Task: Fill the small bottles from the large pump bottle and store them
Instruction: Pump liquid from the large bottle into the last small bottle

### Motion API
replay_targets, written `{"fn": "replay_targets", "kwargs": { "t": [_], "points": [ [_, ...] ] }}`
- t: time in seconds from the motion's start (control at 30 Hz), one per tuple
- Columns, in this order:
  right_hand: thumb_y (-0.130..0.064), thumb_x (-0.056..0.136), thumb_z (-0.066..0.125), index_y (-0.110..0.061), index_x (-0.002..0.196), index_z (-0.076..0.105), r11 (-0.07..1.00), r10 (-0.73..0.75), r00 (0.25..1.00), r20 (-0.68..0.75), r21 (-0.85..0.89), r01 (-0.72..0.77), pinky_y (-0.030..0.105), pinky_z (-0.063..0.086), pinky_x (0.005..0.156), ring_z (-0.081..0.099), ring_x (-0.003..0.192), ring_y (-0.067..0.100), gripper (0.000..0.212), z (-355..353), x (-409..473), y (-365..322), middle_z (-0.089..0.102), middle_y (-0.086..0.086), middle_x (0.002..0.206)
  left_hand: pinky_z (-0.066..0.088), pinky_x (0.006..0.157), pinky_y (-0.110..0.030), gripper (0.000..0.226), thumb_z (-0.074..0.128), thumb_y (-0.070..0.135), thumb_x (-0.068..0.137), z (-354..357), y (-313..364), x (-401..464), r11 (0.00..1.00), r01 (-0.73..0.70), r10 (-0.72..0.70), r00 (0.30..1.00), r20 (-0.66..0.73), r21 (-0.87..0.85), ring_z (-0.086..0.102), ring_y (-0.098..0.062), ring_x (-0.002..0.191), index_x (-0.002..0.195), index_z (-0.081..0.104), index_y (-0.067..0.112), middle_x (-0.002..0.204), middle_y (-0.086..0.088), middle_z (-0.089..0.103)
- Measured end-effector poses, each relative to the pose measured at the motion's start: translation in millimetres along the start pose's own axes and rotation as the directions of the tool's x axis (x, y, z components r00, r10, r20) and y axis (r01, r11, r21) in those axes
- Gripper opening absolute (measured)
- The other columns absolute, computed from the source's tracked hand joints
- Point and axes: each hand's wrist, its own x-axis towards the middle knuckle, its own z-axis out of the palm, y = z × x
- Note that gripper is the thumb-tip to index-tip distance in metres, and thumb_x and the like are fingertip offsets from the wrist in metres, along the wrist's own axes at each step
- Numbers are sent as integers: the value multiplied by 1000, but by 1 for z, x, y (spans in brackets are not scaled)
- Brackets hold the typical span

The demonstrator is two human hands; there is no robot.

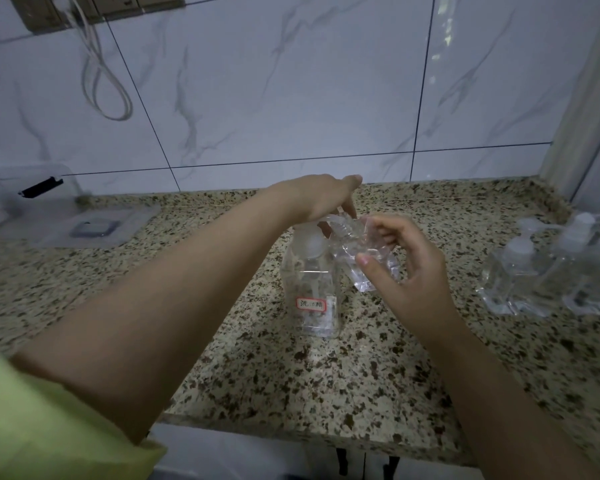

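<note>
— Where's the pump bottle right now?

— The large pump bottle (314,292) stands upright on the speckled stone bench (326,375), about mid-depth, well back from the front edge. Clear plastic, squarish body, a small red-bordered label low on its face. My left hand (321,199) is on top of the pump head, fingers bent down over it and pressing.

— And the right?

— My right hand (409,268) has its grip closed on a small bottle (364,258), thumb on the near side, fingers curled round the far side. It's clear too, tilted, its mouth end up by the pump's spout. Whether they touch, I can't tell; the clear plastic blurs together there.

— Room to move?

— Open bench in front of the pump bottle all the way to the near edge, and bare stone to its left. To the right, well apart, a cluster of clear bottles (548,268) with pale caps stands near the bench's right end, by the corner post.

— Anything at the back?

— Far left, a clear plastic storage box (28,188) with a black clip, and its flat lid (94,226) lying beside it. Behind everything, glossy white marble-veined wall tiles (291,81), with a white cable (104,81) looping down from an outlet strip at top left.
</note>
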Motion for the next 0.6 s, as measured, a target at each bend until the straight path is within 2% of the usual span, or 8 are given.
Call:
{"fn": "replay_targets", "kwargs": {
  "t": [0.1, 0.2, 0.37, 0.5, 0.6],
  "points": [
    [-29, 89, 69, -14, 124, 60, 1000, -1, 1000, -4, -8, 1, 31, 52, 93, 59, 105, 7, 40, 0, 0, 1, 63, -12, 109, 27, 94, -33, 70, 10, 51, 106, 2, 2, 1, 1000, 14, -15, 1000, 13, 14, 51, -24, 127, 121, 70, 19, 144, -10, 54],
    [-30, 88, 69, -14, 123, 60, 1000, 7, 1000, -8, -4, -7, 29, 51, 93, 60, 103, 6, 40, -1, 0, 1, 63, -14, 107, 31, 95, -35, 71, 10, 52, 106, 1, 1, 2, 1000, -1, 1, 1000, 3, -2, 54, -24, 122, 119, 71, 19, 138, -10, 59],
    [-31, 88, 68, -12, 124, 61, 1000, 3, 1000, 3, -15, -3, 29, 51, 91, 61, 102, 8, 41, -1, 0, 0, 64, -13, 105, 31, 105, -37, 70, 11, 52, 106, 2, 2, -1, 1000, 12, -12, 1000, 19, -8, 53, -24, 125, 118, 71, 18, 142, -10, 56],
    [-30, 88, 69, -13, 123, 61, 1000, -3, 1000, -3, -13, 3, 26, 49, 91, 61, 101, 10, 40, -1, 0, 1, 65, -8, 105, 37, 91, -33, 68, 14, 49, 106, 2, 2, -2, 999, -6, 5, 999, -32, -34, 61, -23, 107, 113, 73, 17, 136, -11, 59],
    [-30, 88, 70, -9, 124, 62, 1000, 6, 1000, 3, -3, -6, 28, 51, 92, 61, 103, 12, 42, -1, 0, 1, 65, -6, 107, 35, 92, -33, 67, 14, 48, 107, 2, 1, -1, 999, 7, -8, 1000, -15, -35, 57, -22, 110, 110, 73, 17, 132, -9, 62]
  ]
}}
